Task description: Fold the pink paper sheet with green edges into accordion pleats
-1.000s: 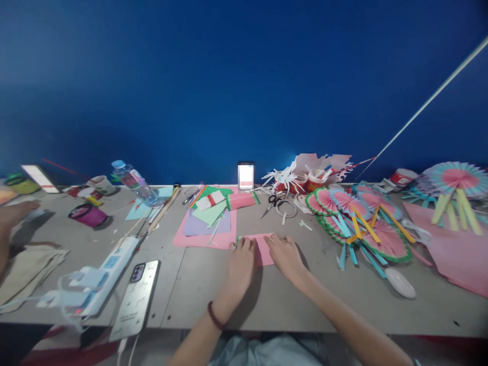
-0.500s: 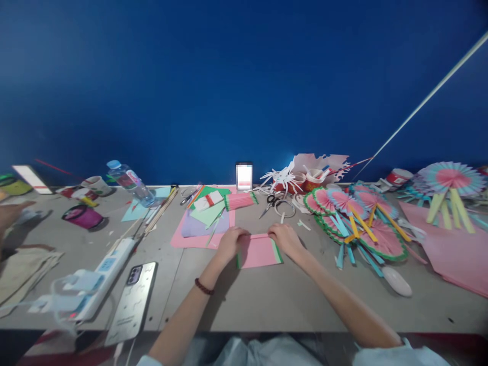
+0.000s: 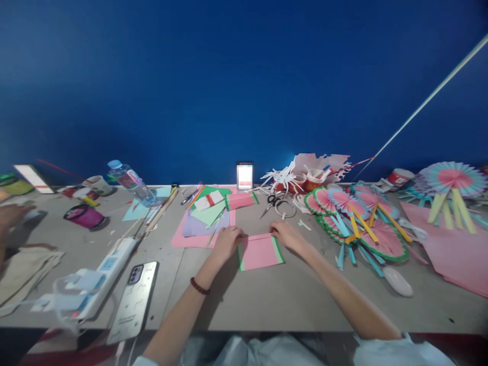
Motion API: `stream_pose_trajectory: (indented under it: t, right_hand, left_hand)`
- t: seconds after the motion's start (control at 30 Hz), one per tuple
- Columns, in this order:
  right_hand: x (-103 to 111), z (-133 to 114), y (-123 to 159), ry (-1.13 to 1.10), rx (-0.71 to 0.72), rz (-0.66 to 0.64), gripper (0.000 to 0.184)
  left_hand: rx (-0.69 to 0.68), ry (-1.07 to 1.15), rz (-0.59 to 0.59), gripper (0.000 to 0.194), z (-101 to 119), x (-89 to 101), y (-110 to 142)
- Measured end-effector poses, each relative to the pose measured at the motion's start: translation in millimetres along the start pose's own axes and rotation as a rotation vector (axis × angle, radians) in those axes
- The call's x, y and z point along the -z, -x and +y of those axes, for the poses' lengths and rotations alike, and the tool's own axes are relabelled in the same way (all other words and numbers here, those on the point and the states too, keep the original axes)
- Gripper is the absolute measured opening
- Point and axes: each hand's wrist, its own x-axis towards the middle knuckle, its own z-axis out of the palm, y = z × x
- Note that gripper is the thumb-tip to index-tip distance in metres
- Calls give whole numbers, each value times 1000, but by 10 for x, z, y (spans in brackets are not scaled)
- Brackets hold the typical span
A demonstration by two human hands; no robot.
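Observation:
A pink sheet of paper [image 3: 260, 254] with green strips along its two short sides lies on the table in front of me. Its far edge shows a narrow fold line. My left hand [image 3: 227, 242] is at the far left corner, fingers bent together and closed on the edge. At the far right corner my right hand [image 3: 286, 236] pinches the paper; its fingertips partly hide the corner. Just beyond lies a pleated pink paper piece with green edges [image 3: 242, 200], near black-handled scissors [image 3: 271, 204] and a roll of tape [image 3: 285, 208].
Coloured sheets [image 3: 206, 223] lie left of centre. Further left are a water bottle [image 3: 131, 182], a power strip [image 3: 109, 277] and a phone [image 3: 133, 300]. Pleated paper fans [image 3: 385, 236] and a white mouse [image 3: 397, 281] lie right. Another person's hand [image 3: 13, 216] shows at far left.
My left hand has shifted slightly left along the paper's far edge, uncovering more of it. The right hand stays at its corner. The other person's hand at far left has moved a little.

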Motion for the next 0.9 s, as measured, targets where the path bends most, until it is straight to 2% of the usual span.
stream_pose_trajectory:
  t: [0.23,0.4,0.53,0.7,0.8,0.9]
  right_hand:
    - [41,4,-2,-36,31,-27,17]
    - [56,1,22,-43,36,-29,16]
    - [63,-2,81,-65,45,-40,20]
    - [191,0,144,-115,117,-67,22]
    - [318,-22,189,-132,158,80,26]
    - [392,-46,249,-67,208,341,32]
  left_hand:
    - [-64,34,-27,7,-37,3,45]
    - [8,-18,-63,7,36,4,47]
    - [36,-14,-61,14,91,5,61]
    - [-36,23,-53,17,118,125,37]
    - [-68,-19,49,20,169,284,-10]
    - [-121,-121,267,24,239,413,-33]
